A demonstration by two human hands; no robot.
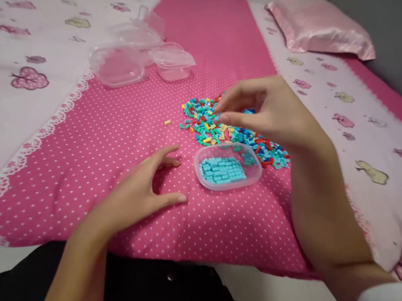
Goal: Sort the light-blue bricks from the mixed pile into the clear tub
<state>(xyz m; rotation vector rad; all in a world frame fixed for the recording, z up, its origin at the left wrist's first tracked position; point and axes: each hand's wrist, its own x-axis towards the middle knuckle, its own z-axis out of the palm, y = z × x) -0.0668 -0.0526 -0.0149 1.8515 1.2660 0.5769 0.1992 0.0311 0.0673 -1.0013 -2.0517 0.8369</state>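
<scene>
My right hand (pixel 261 107) hovers over a pile of small coloured building bricks (pixel 204 114), its thumb and fingertips pinched on what looks like a small light-blue brick (pixel 217 118). Just in front of the pile sits a clear plastic container (pixel 232 185). Light-blue bricks (pixel 222 170) lie in it, packed in neat rows toward its left, with a few looser ones at its right. To the left of the container, my left hand (pixel 152 184) rests on the bedspread, thumb and fingers apart, holding nothing.
Several clear plastic containers and lids (pixel 117 67) are grouped farther back on the pink dotted bedspread (pixel 122 117). One yellow brick (pixel 167 122) lies apart, left of the pile. A pink satin pillow (pixel 319 28) is at the back right. The bed's near edge drops off before my lap.
</scene>
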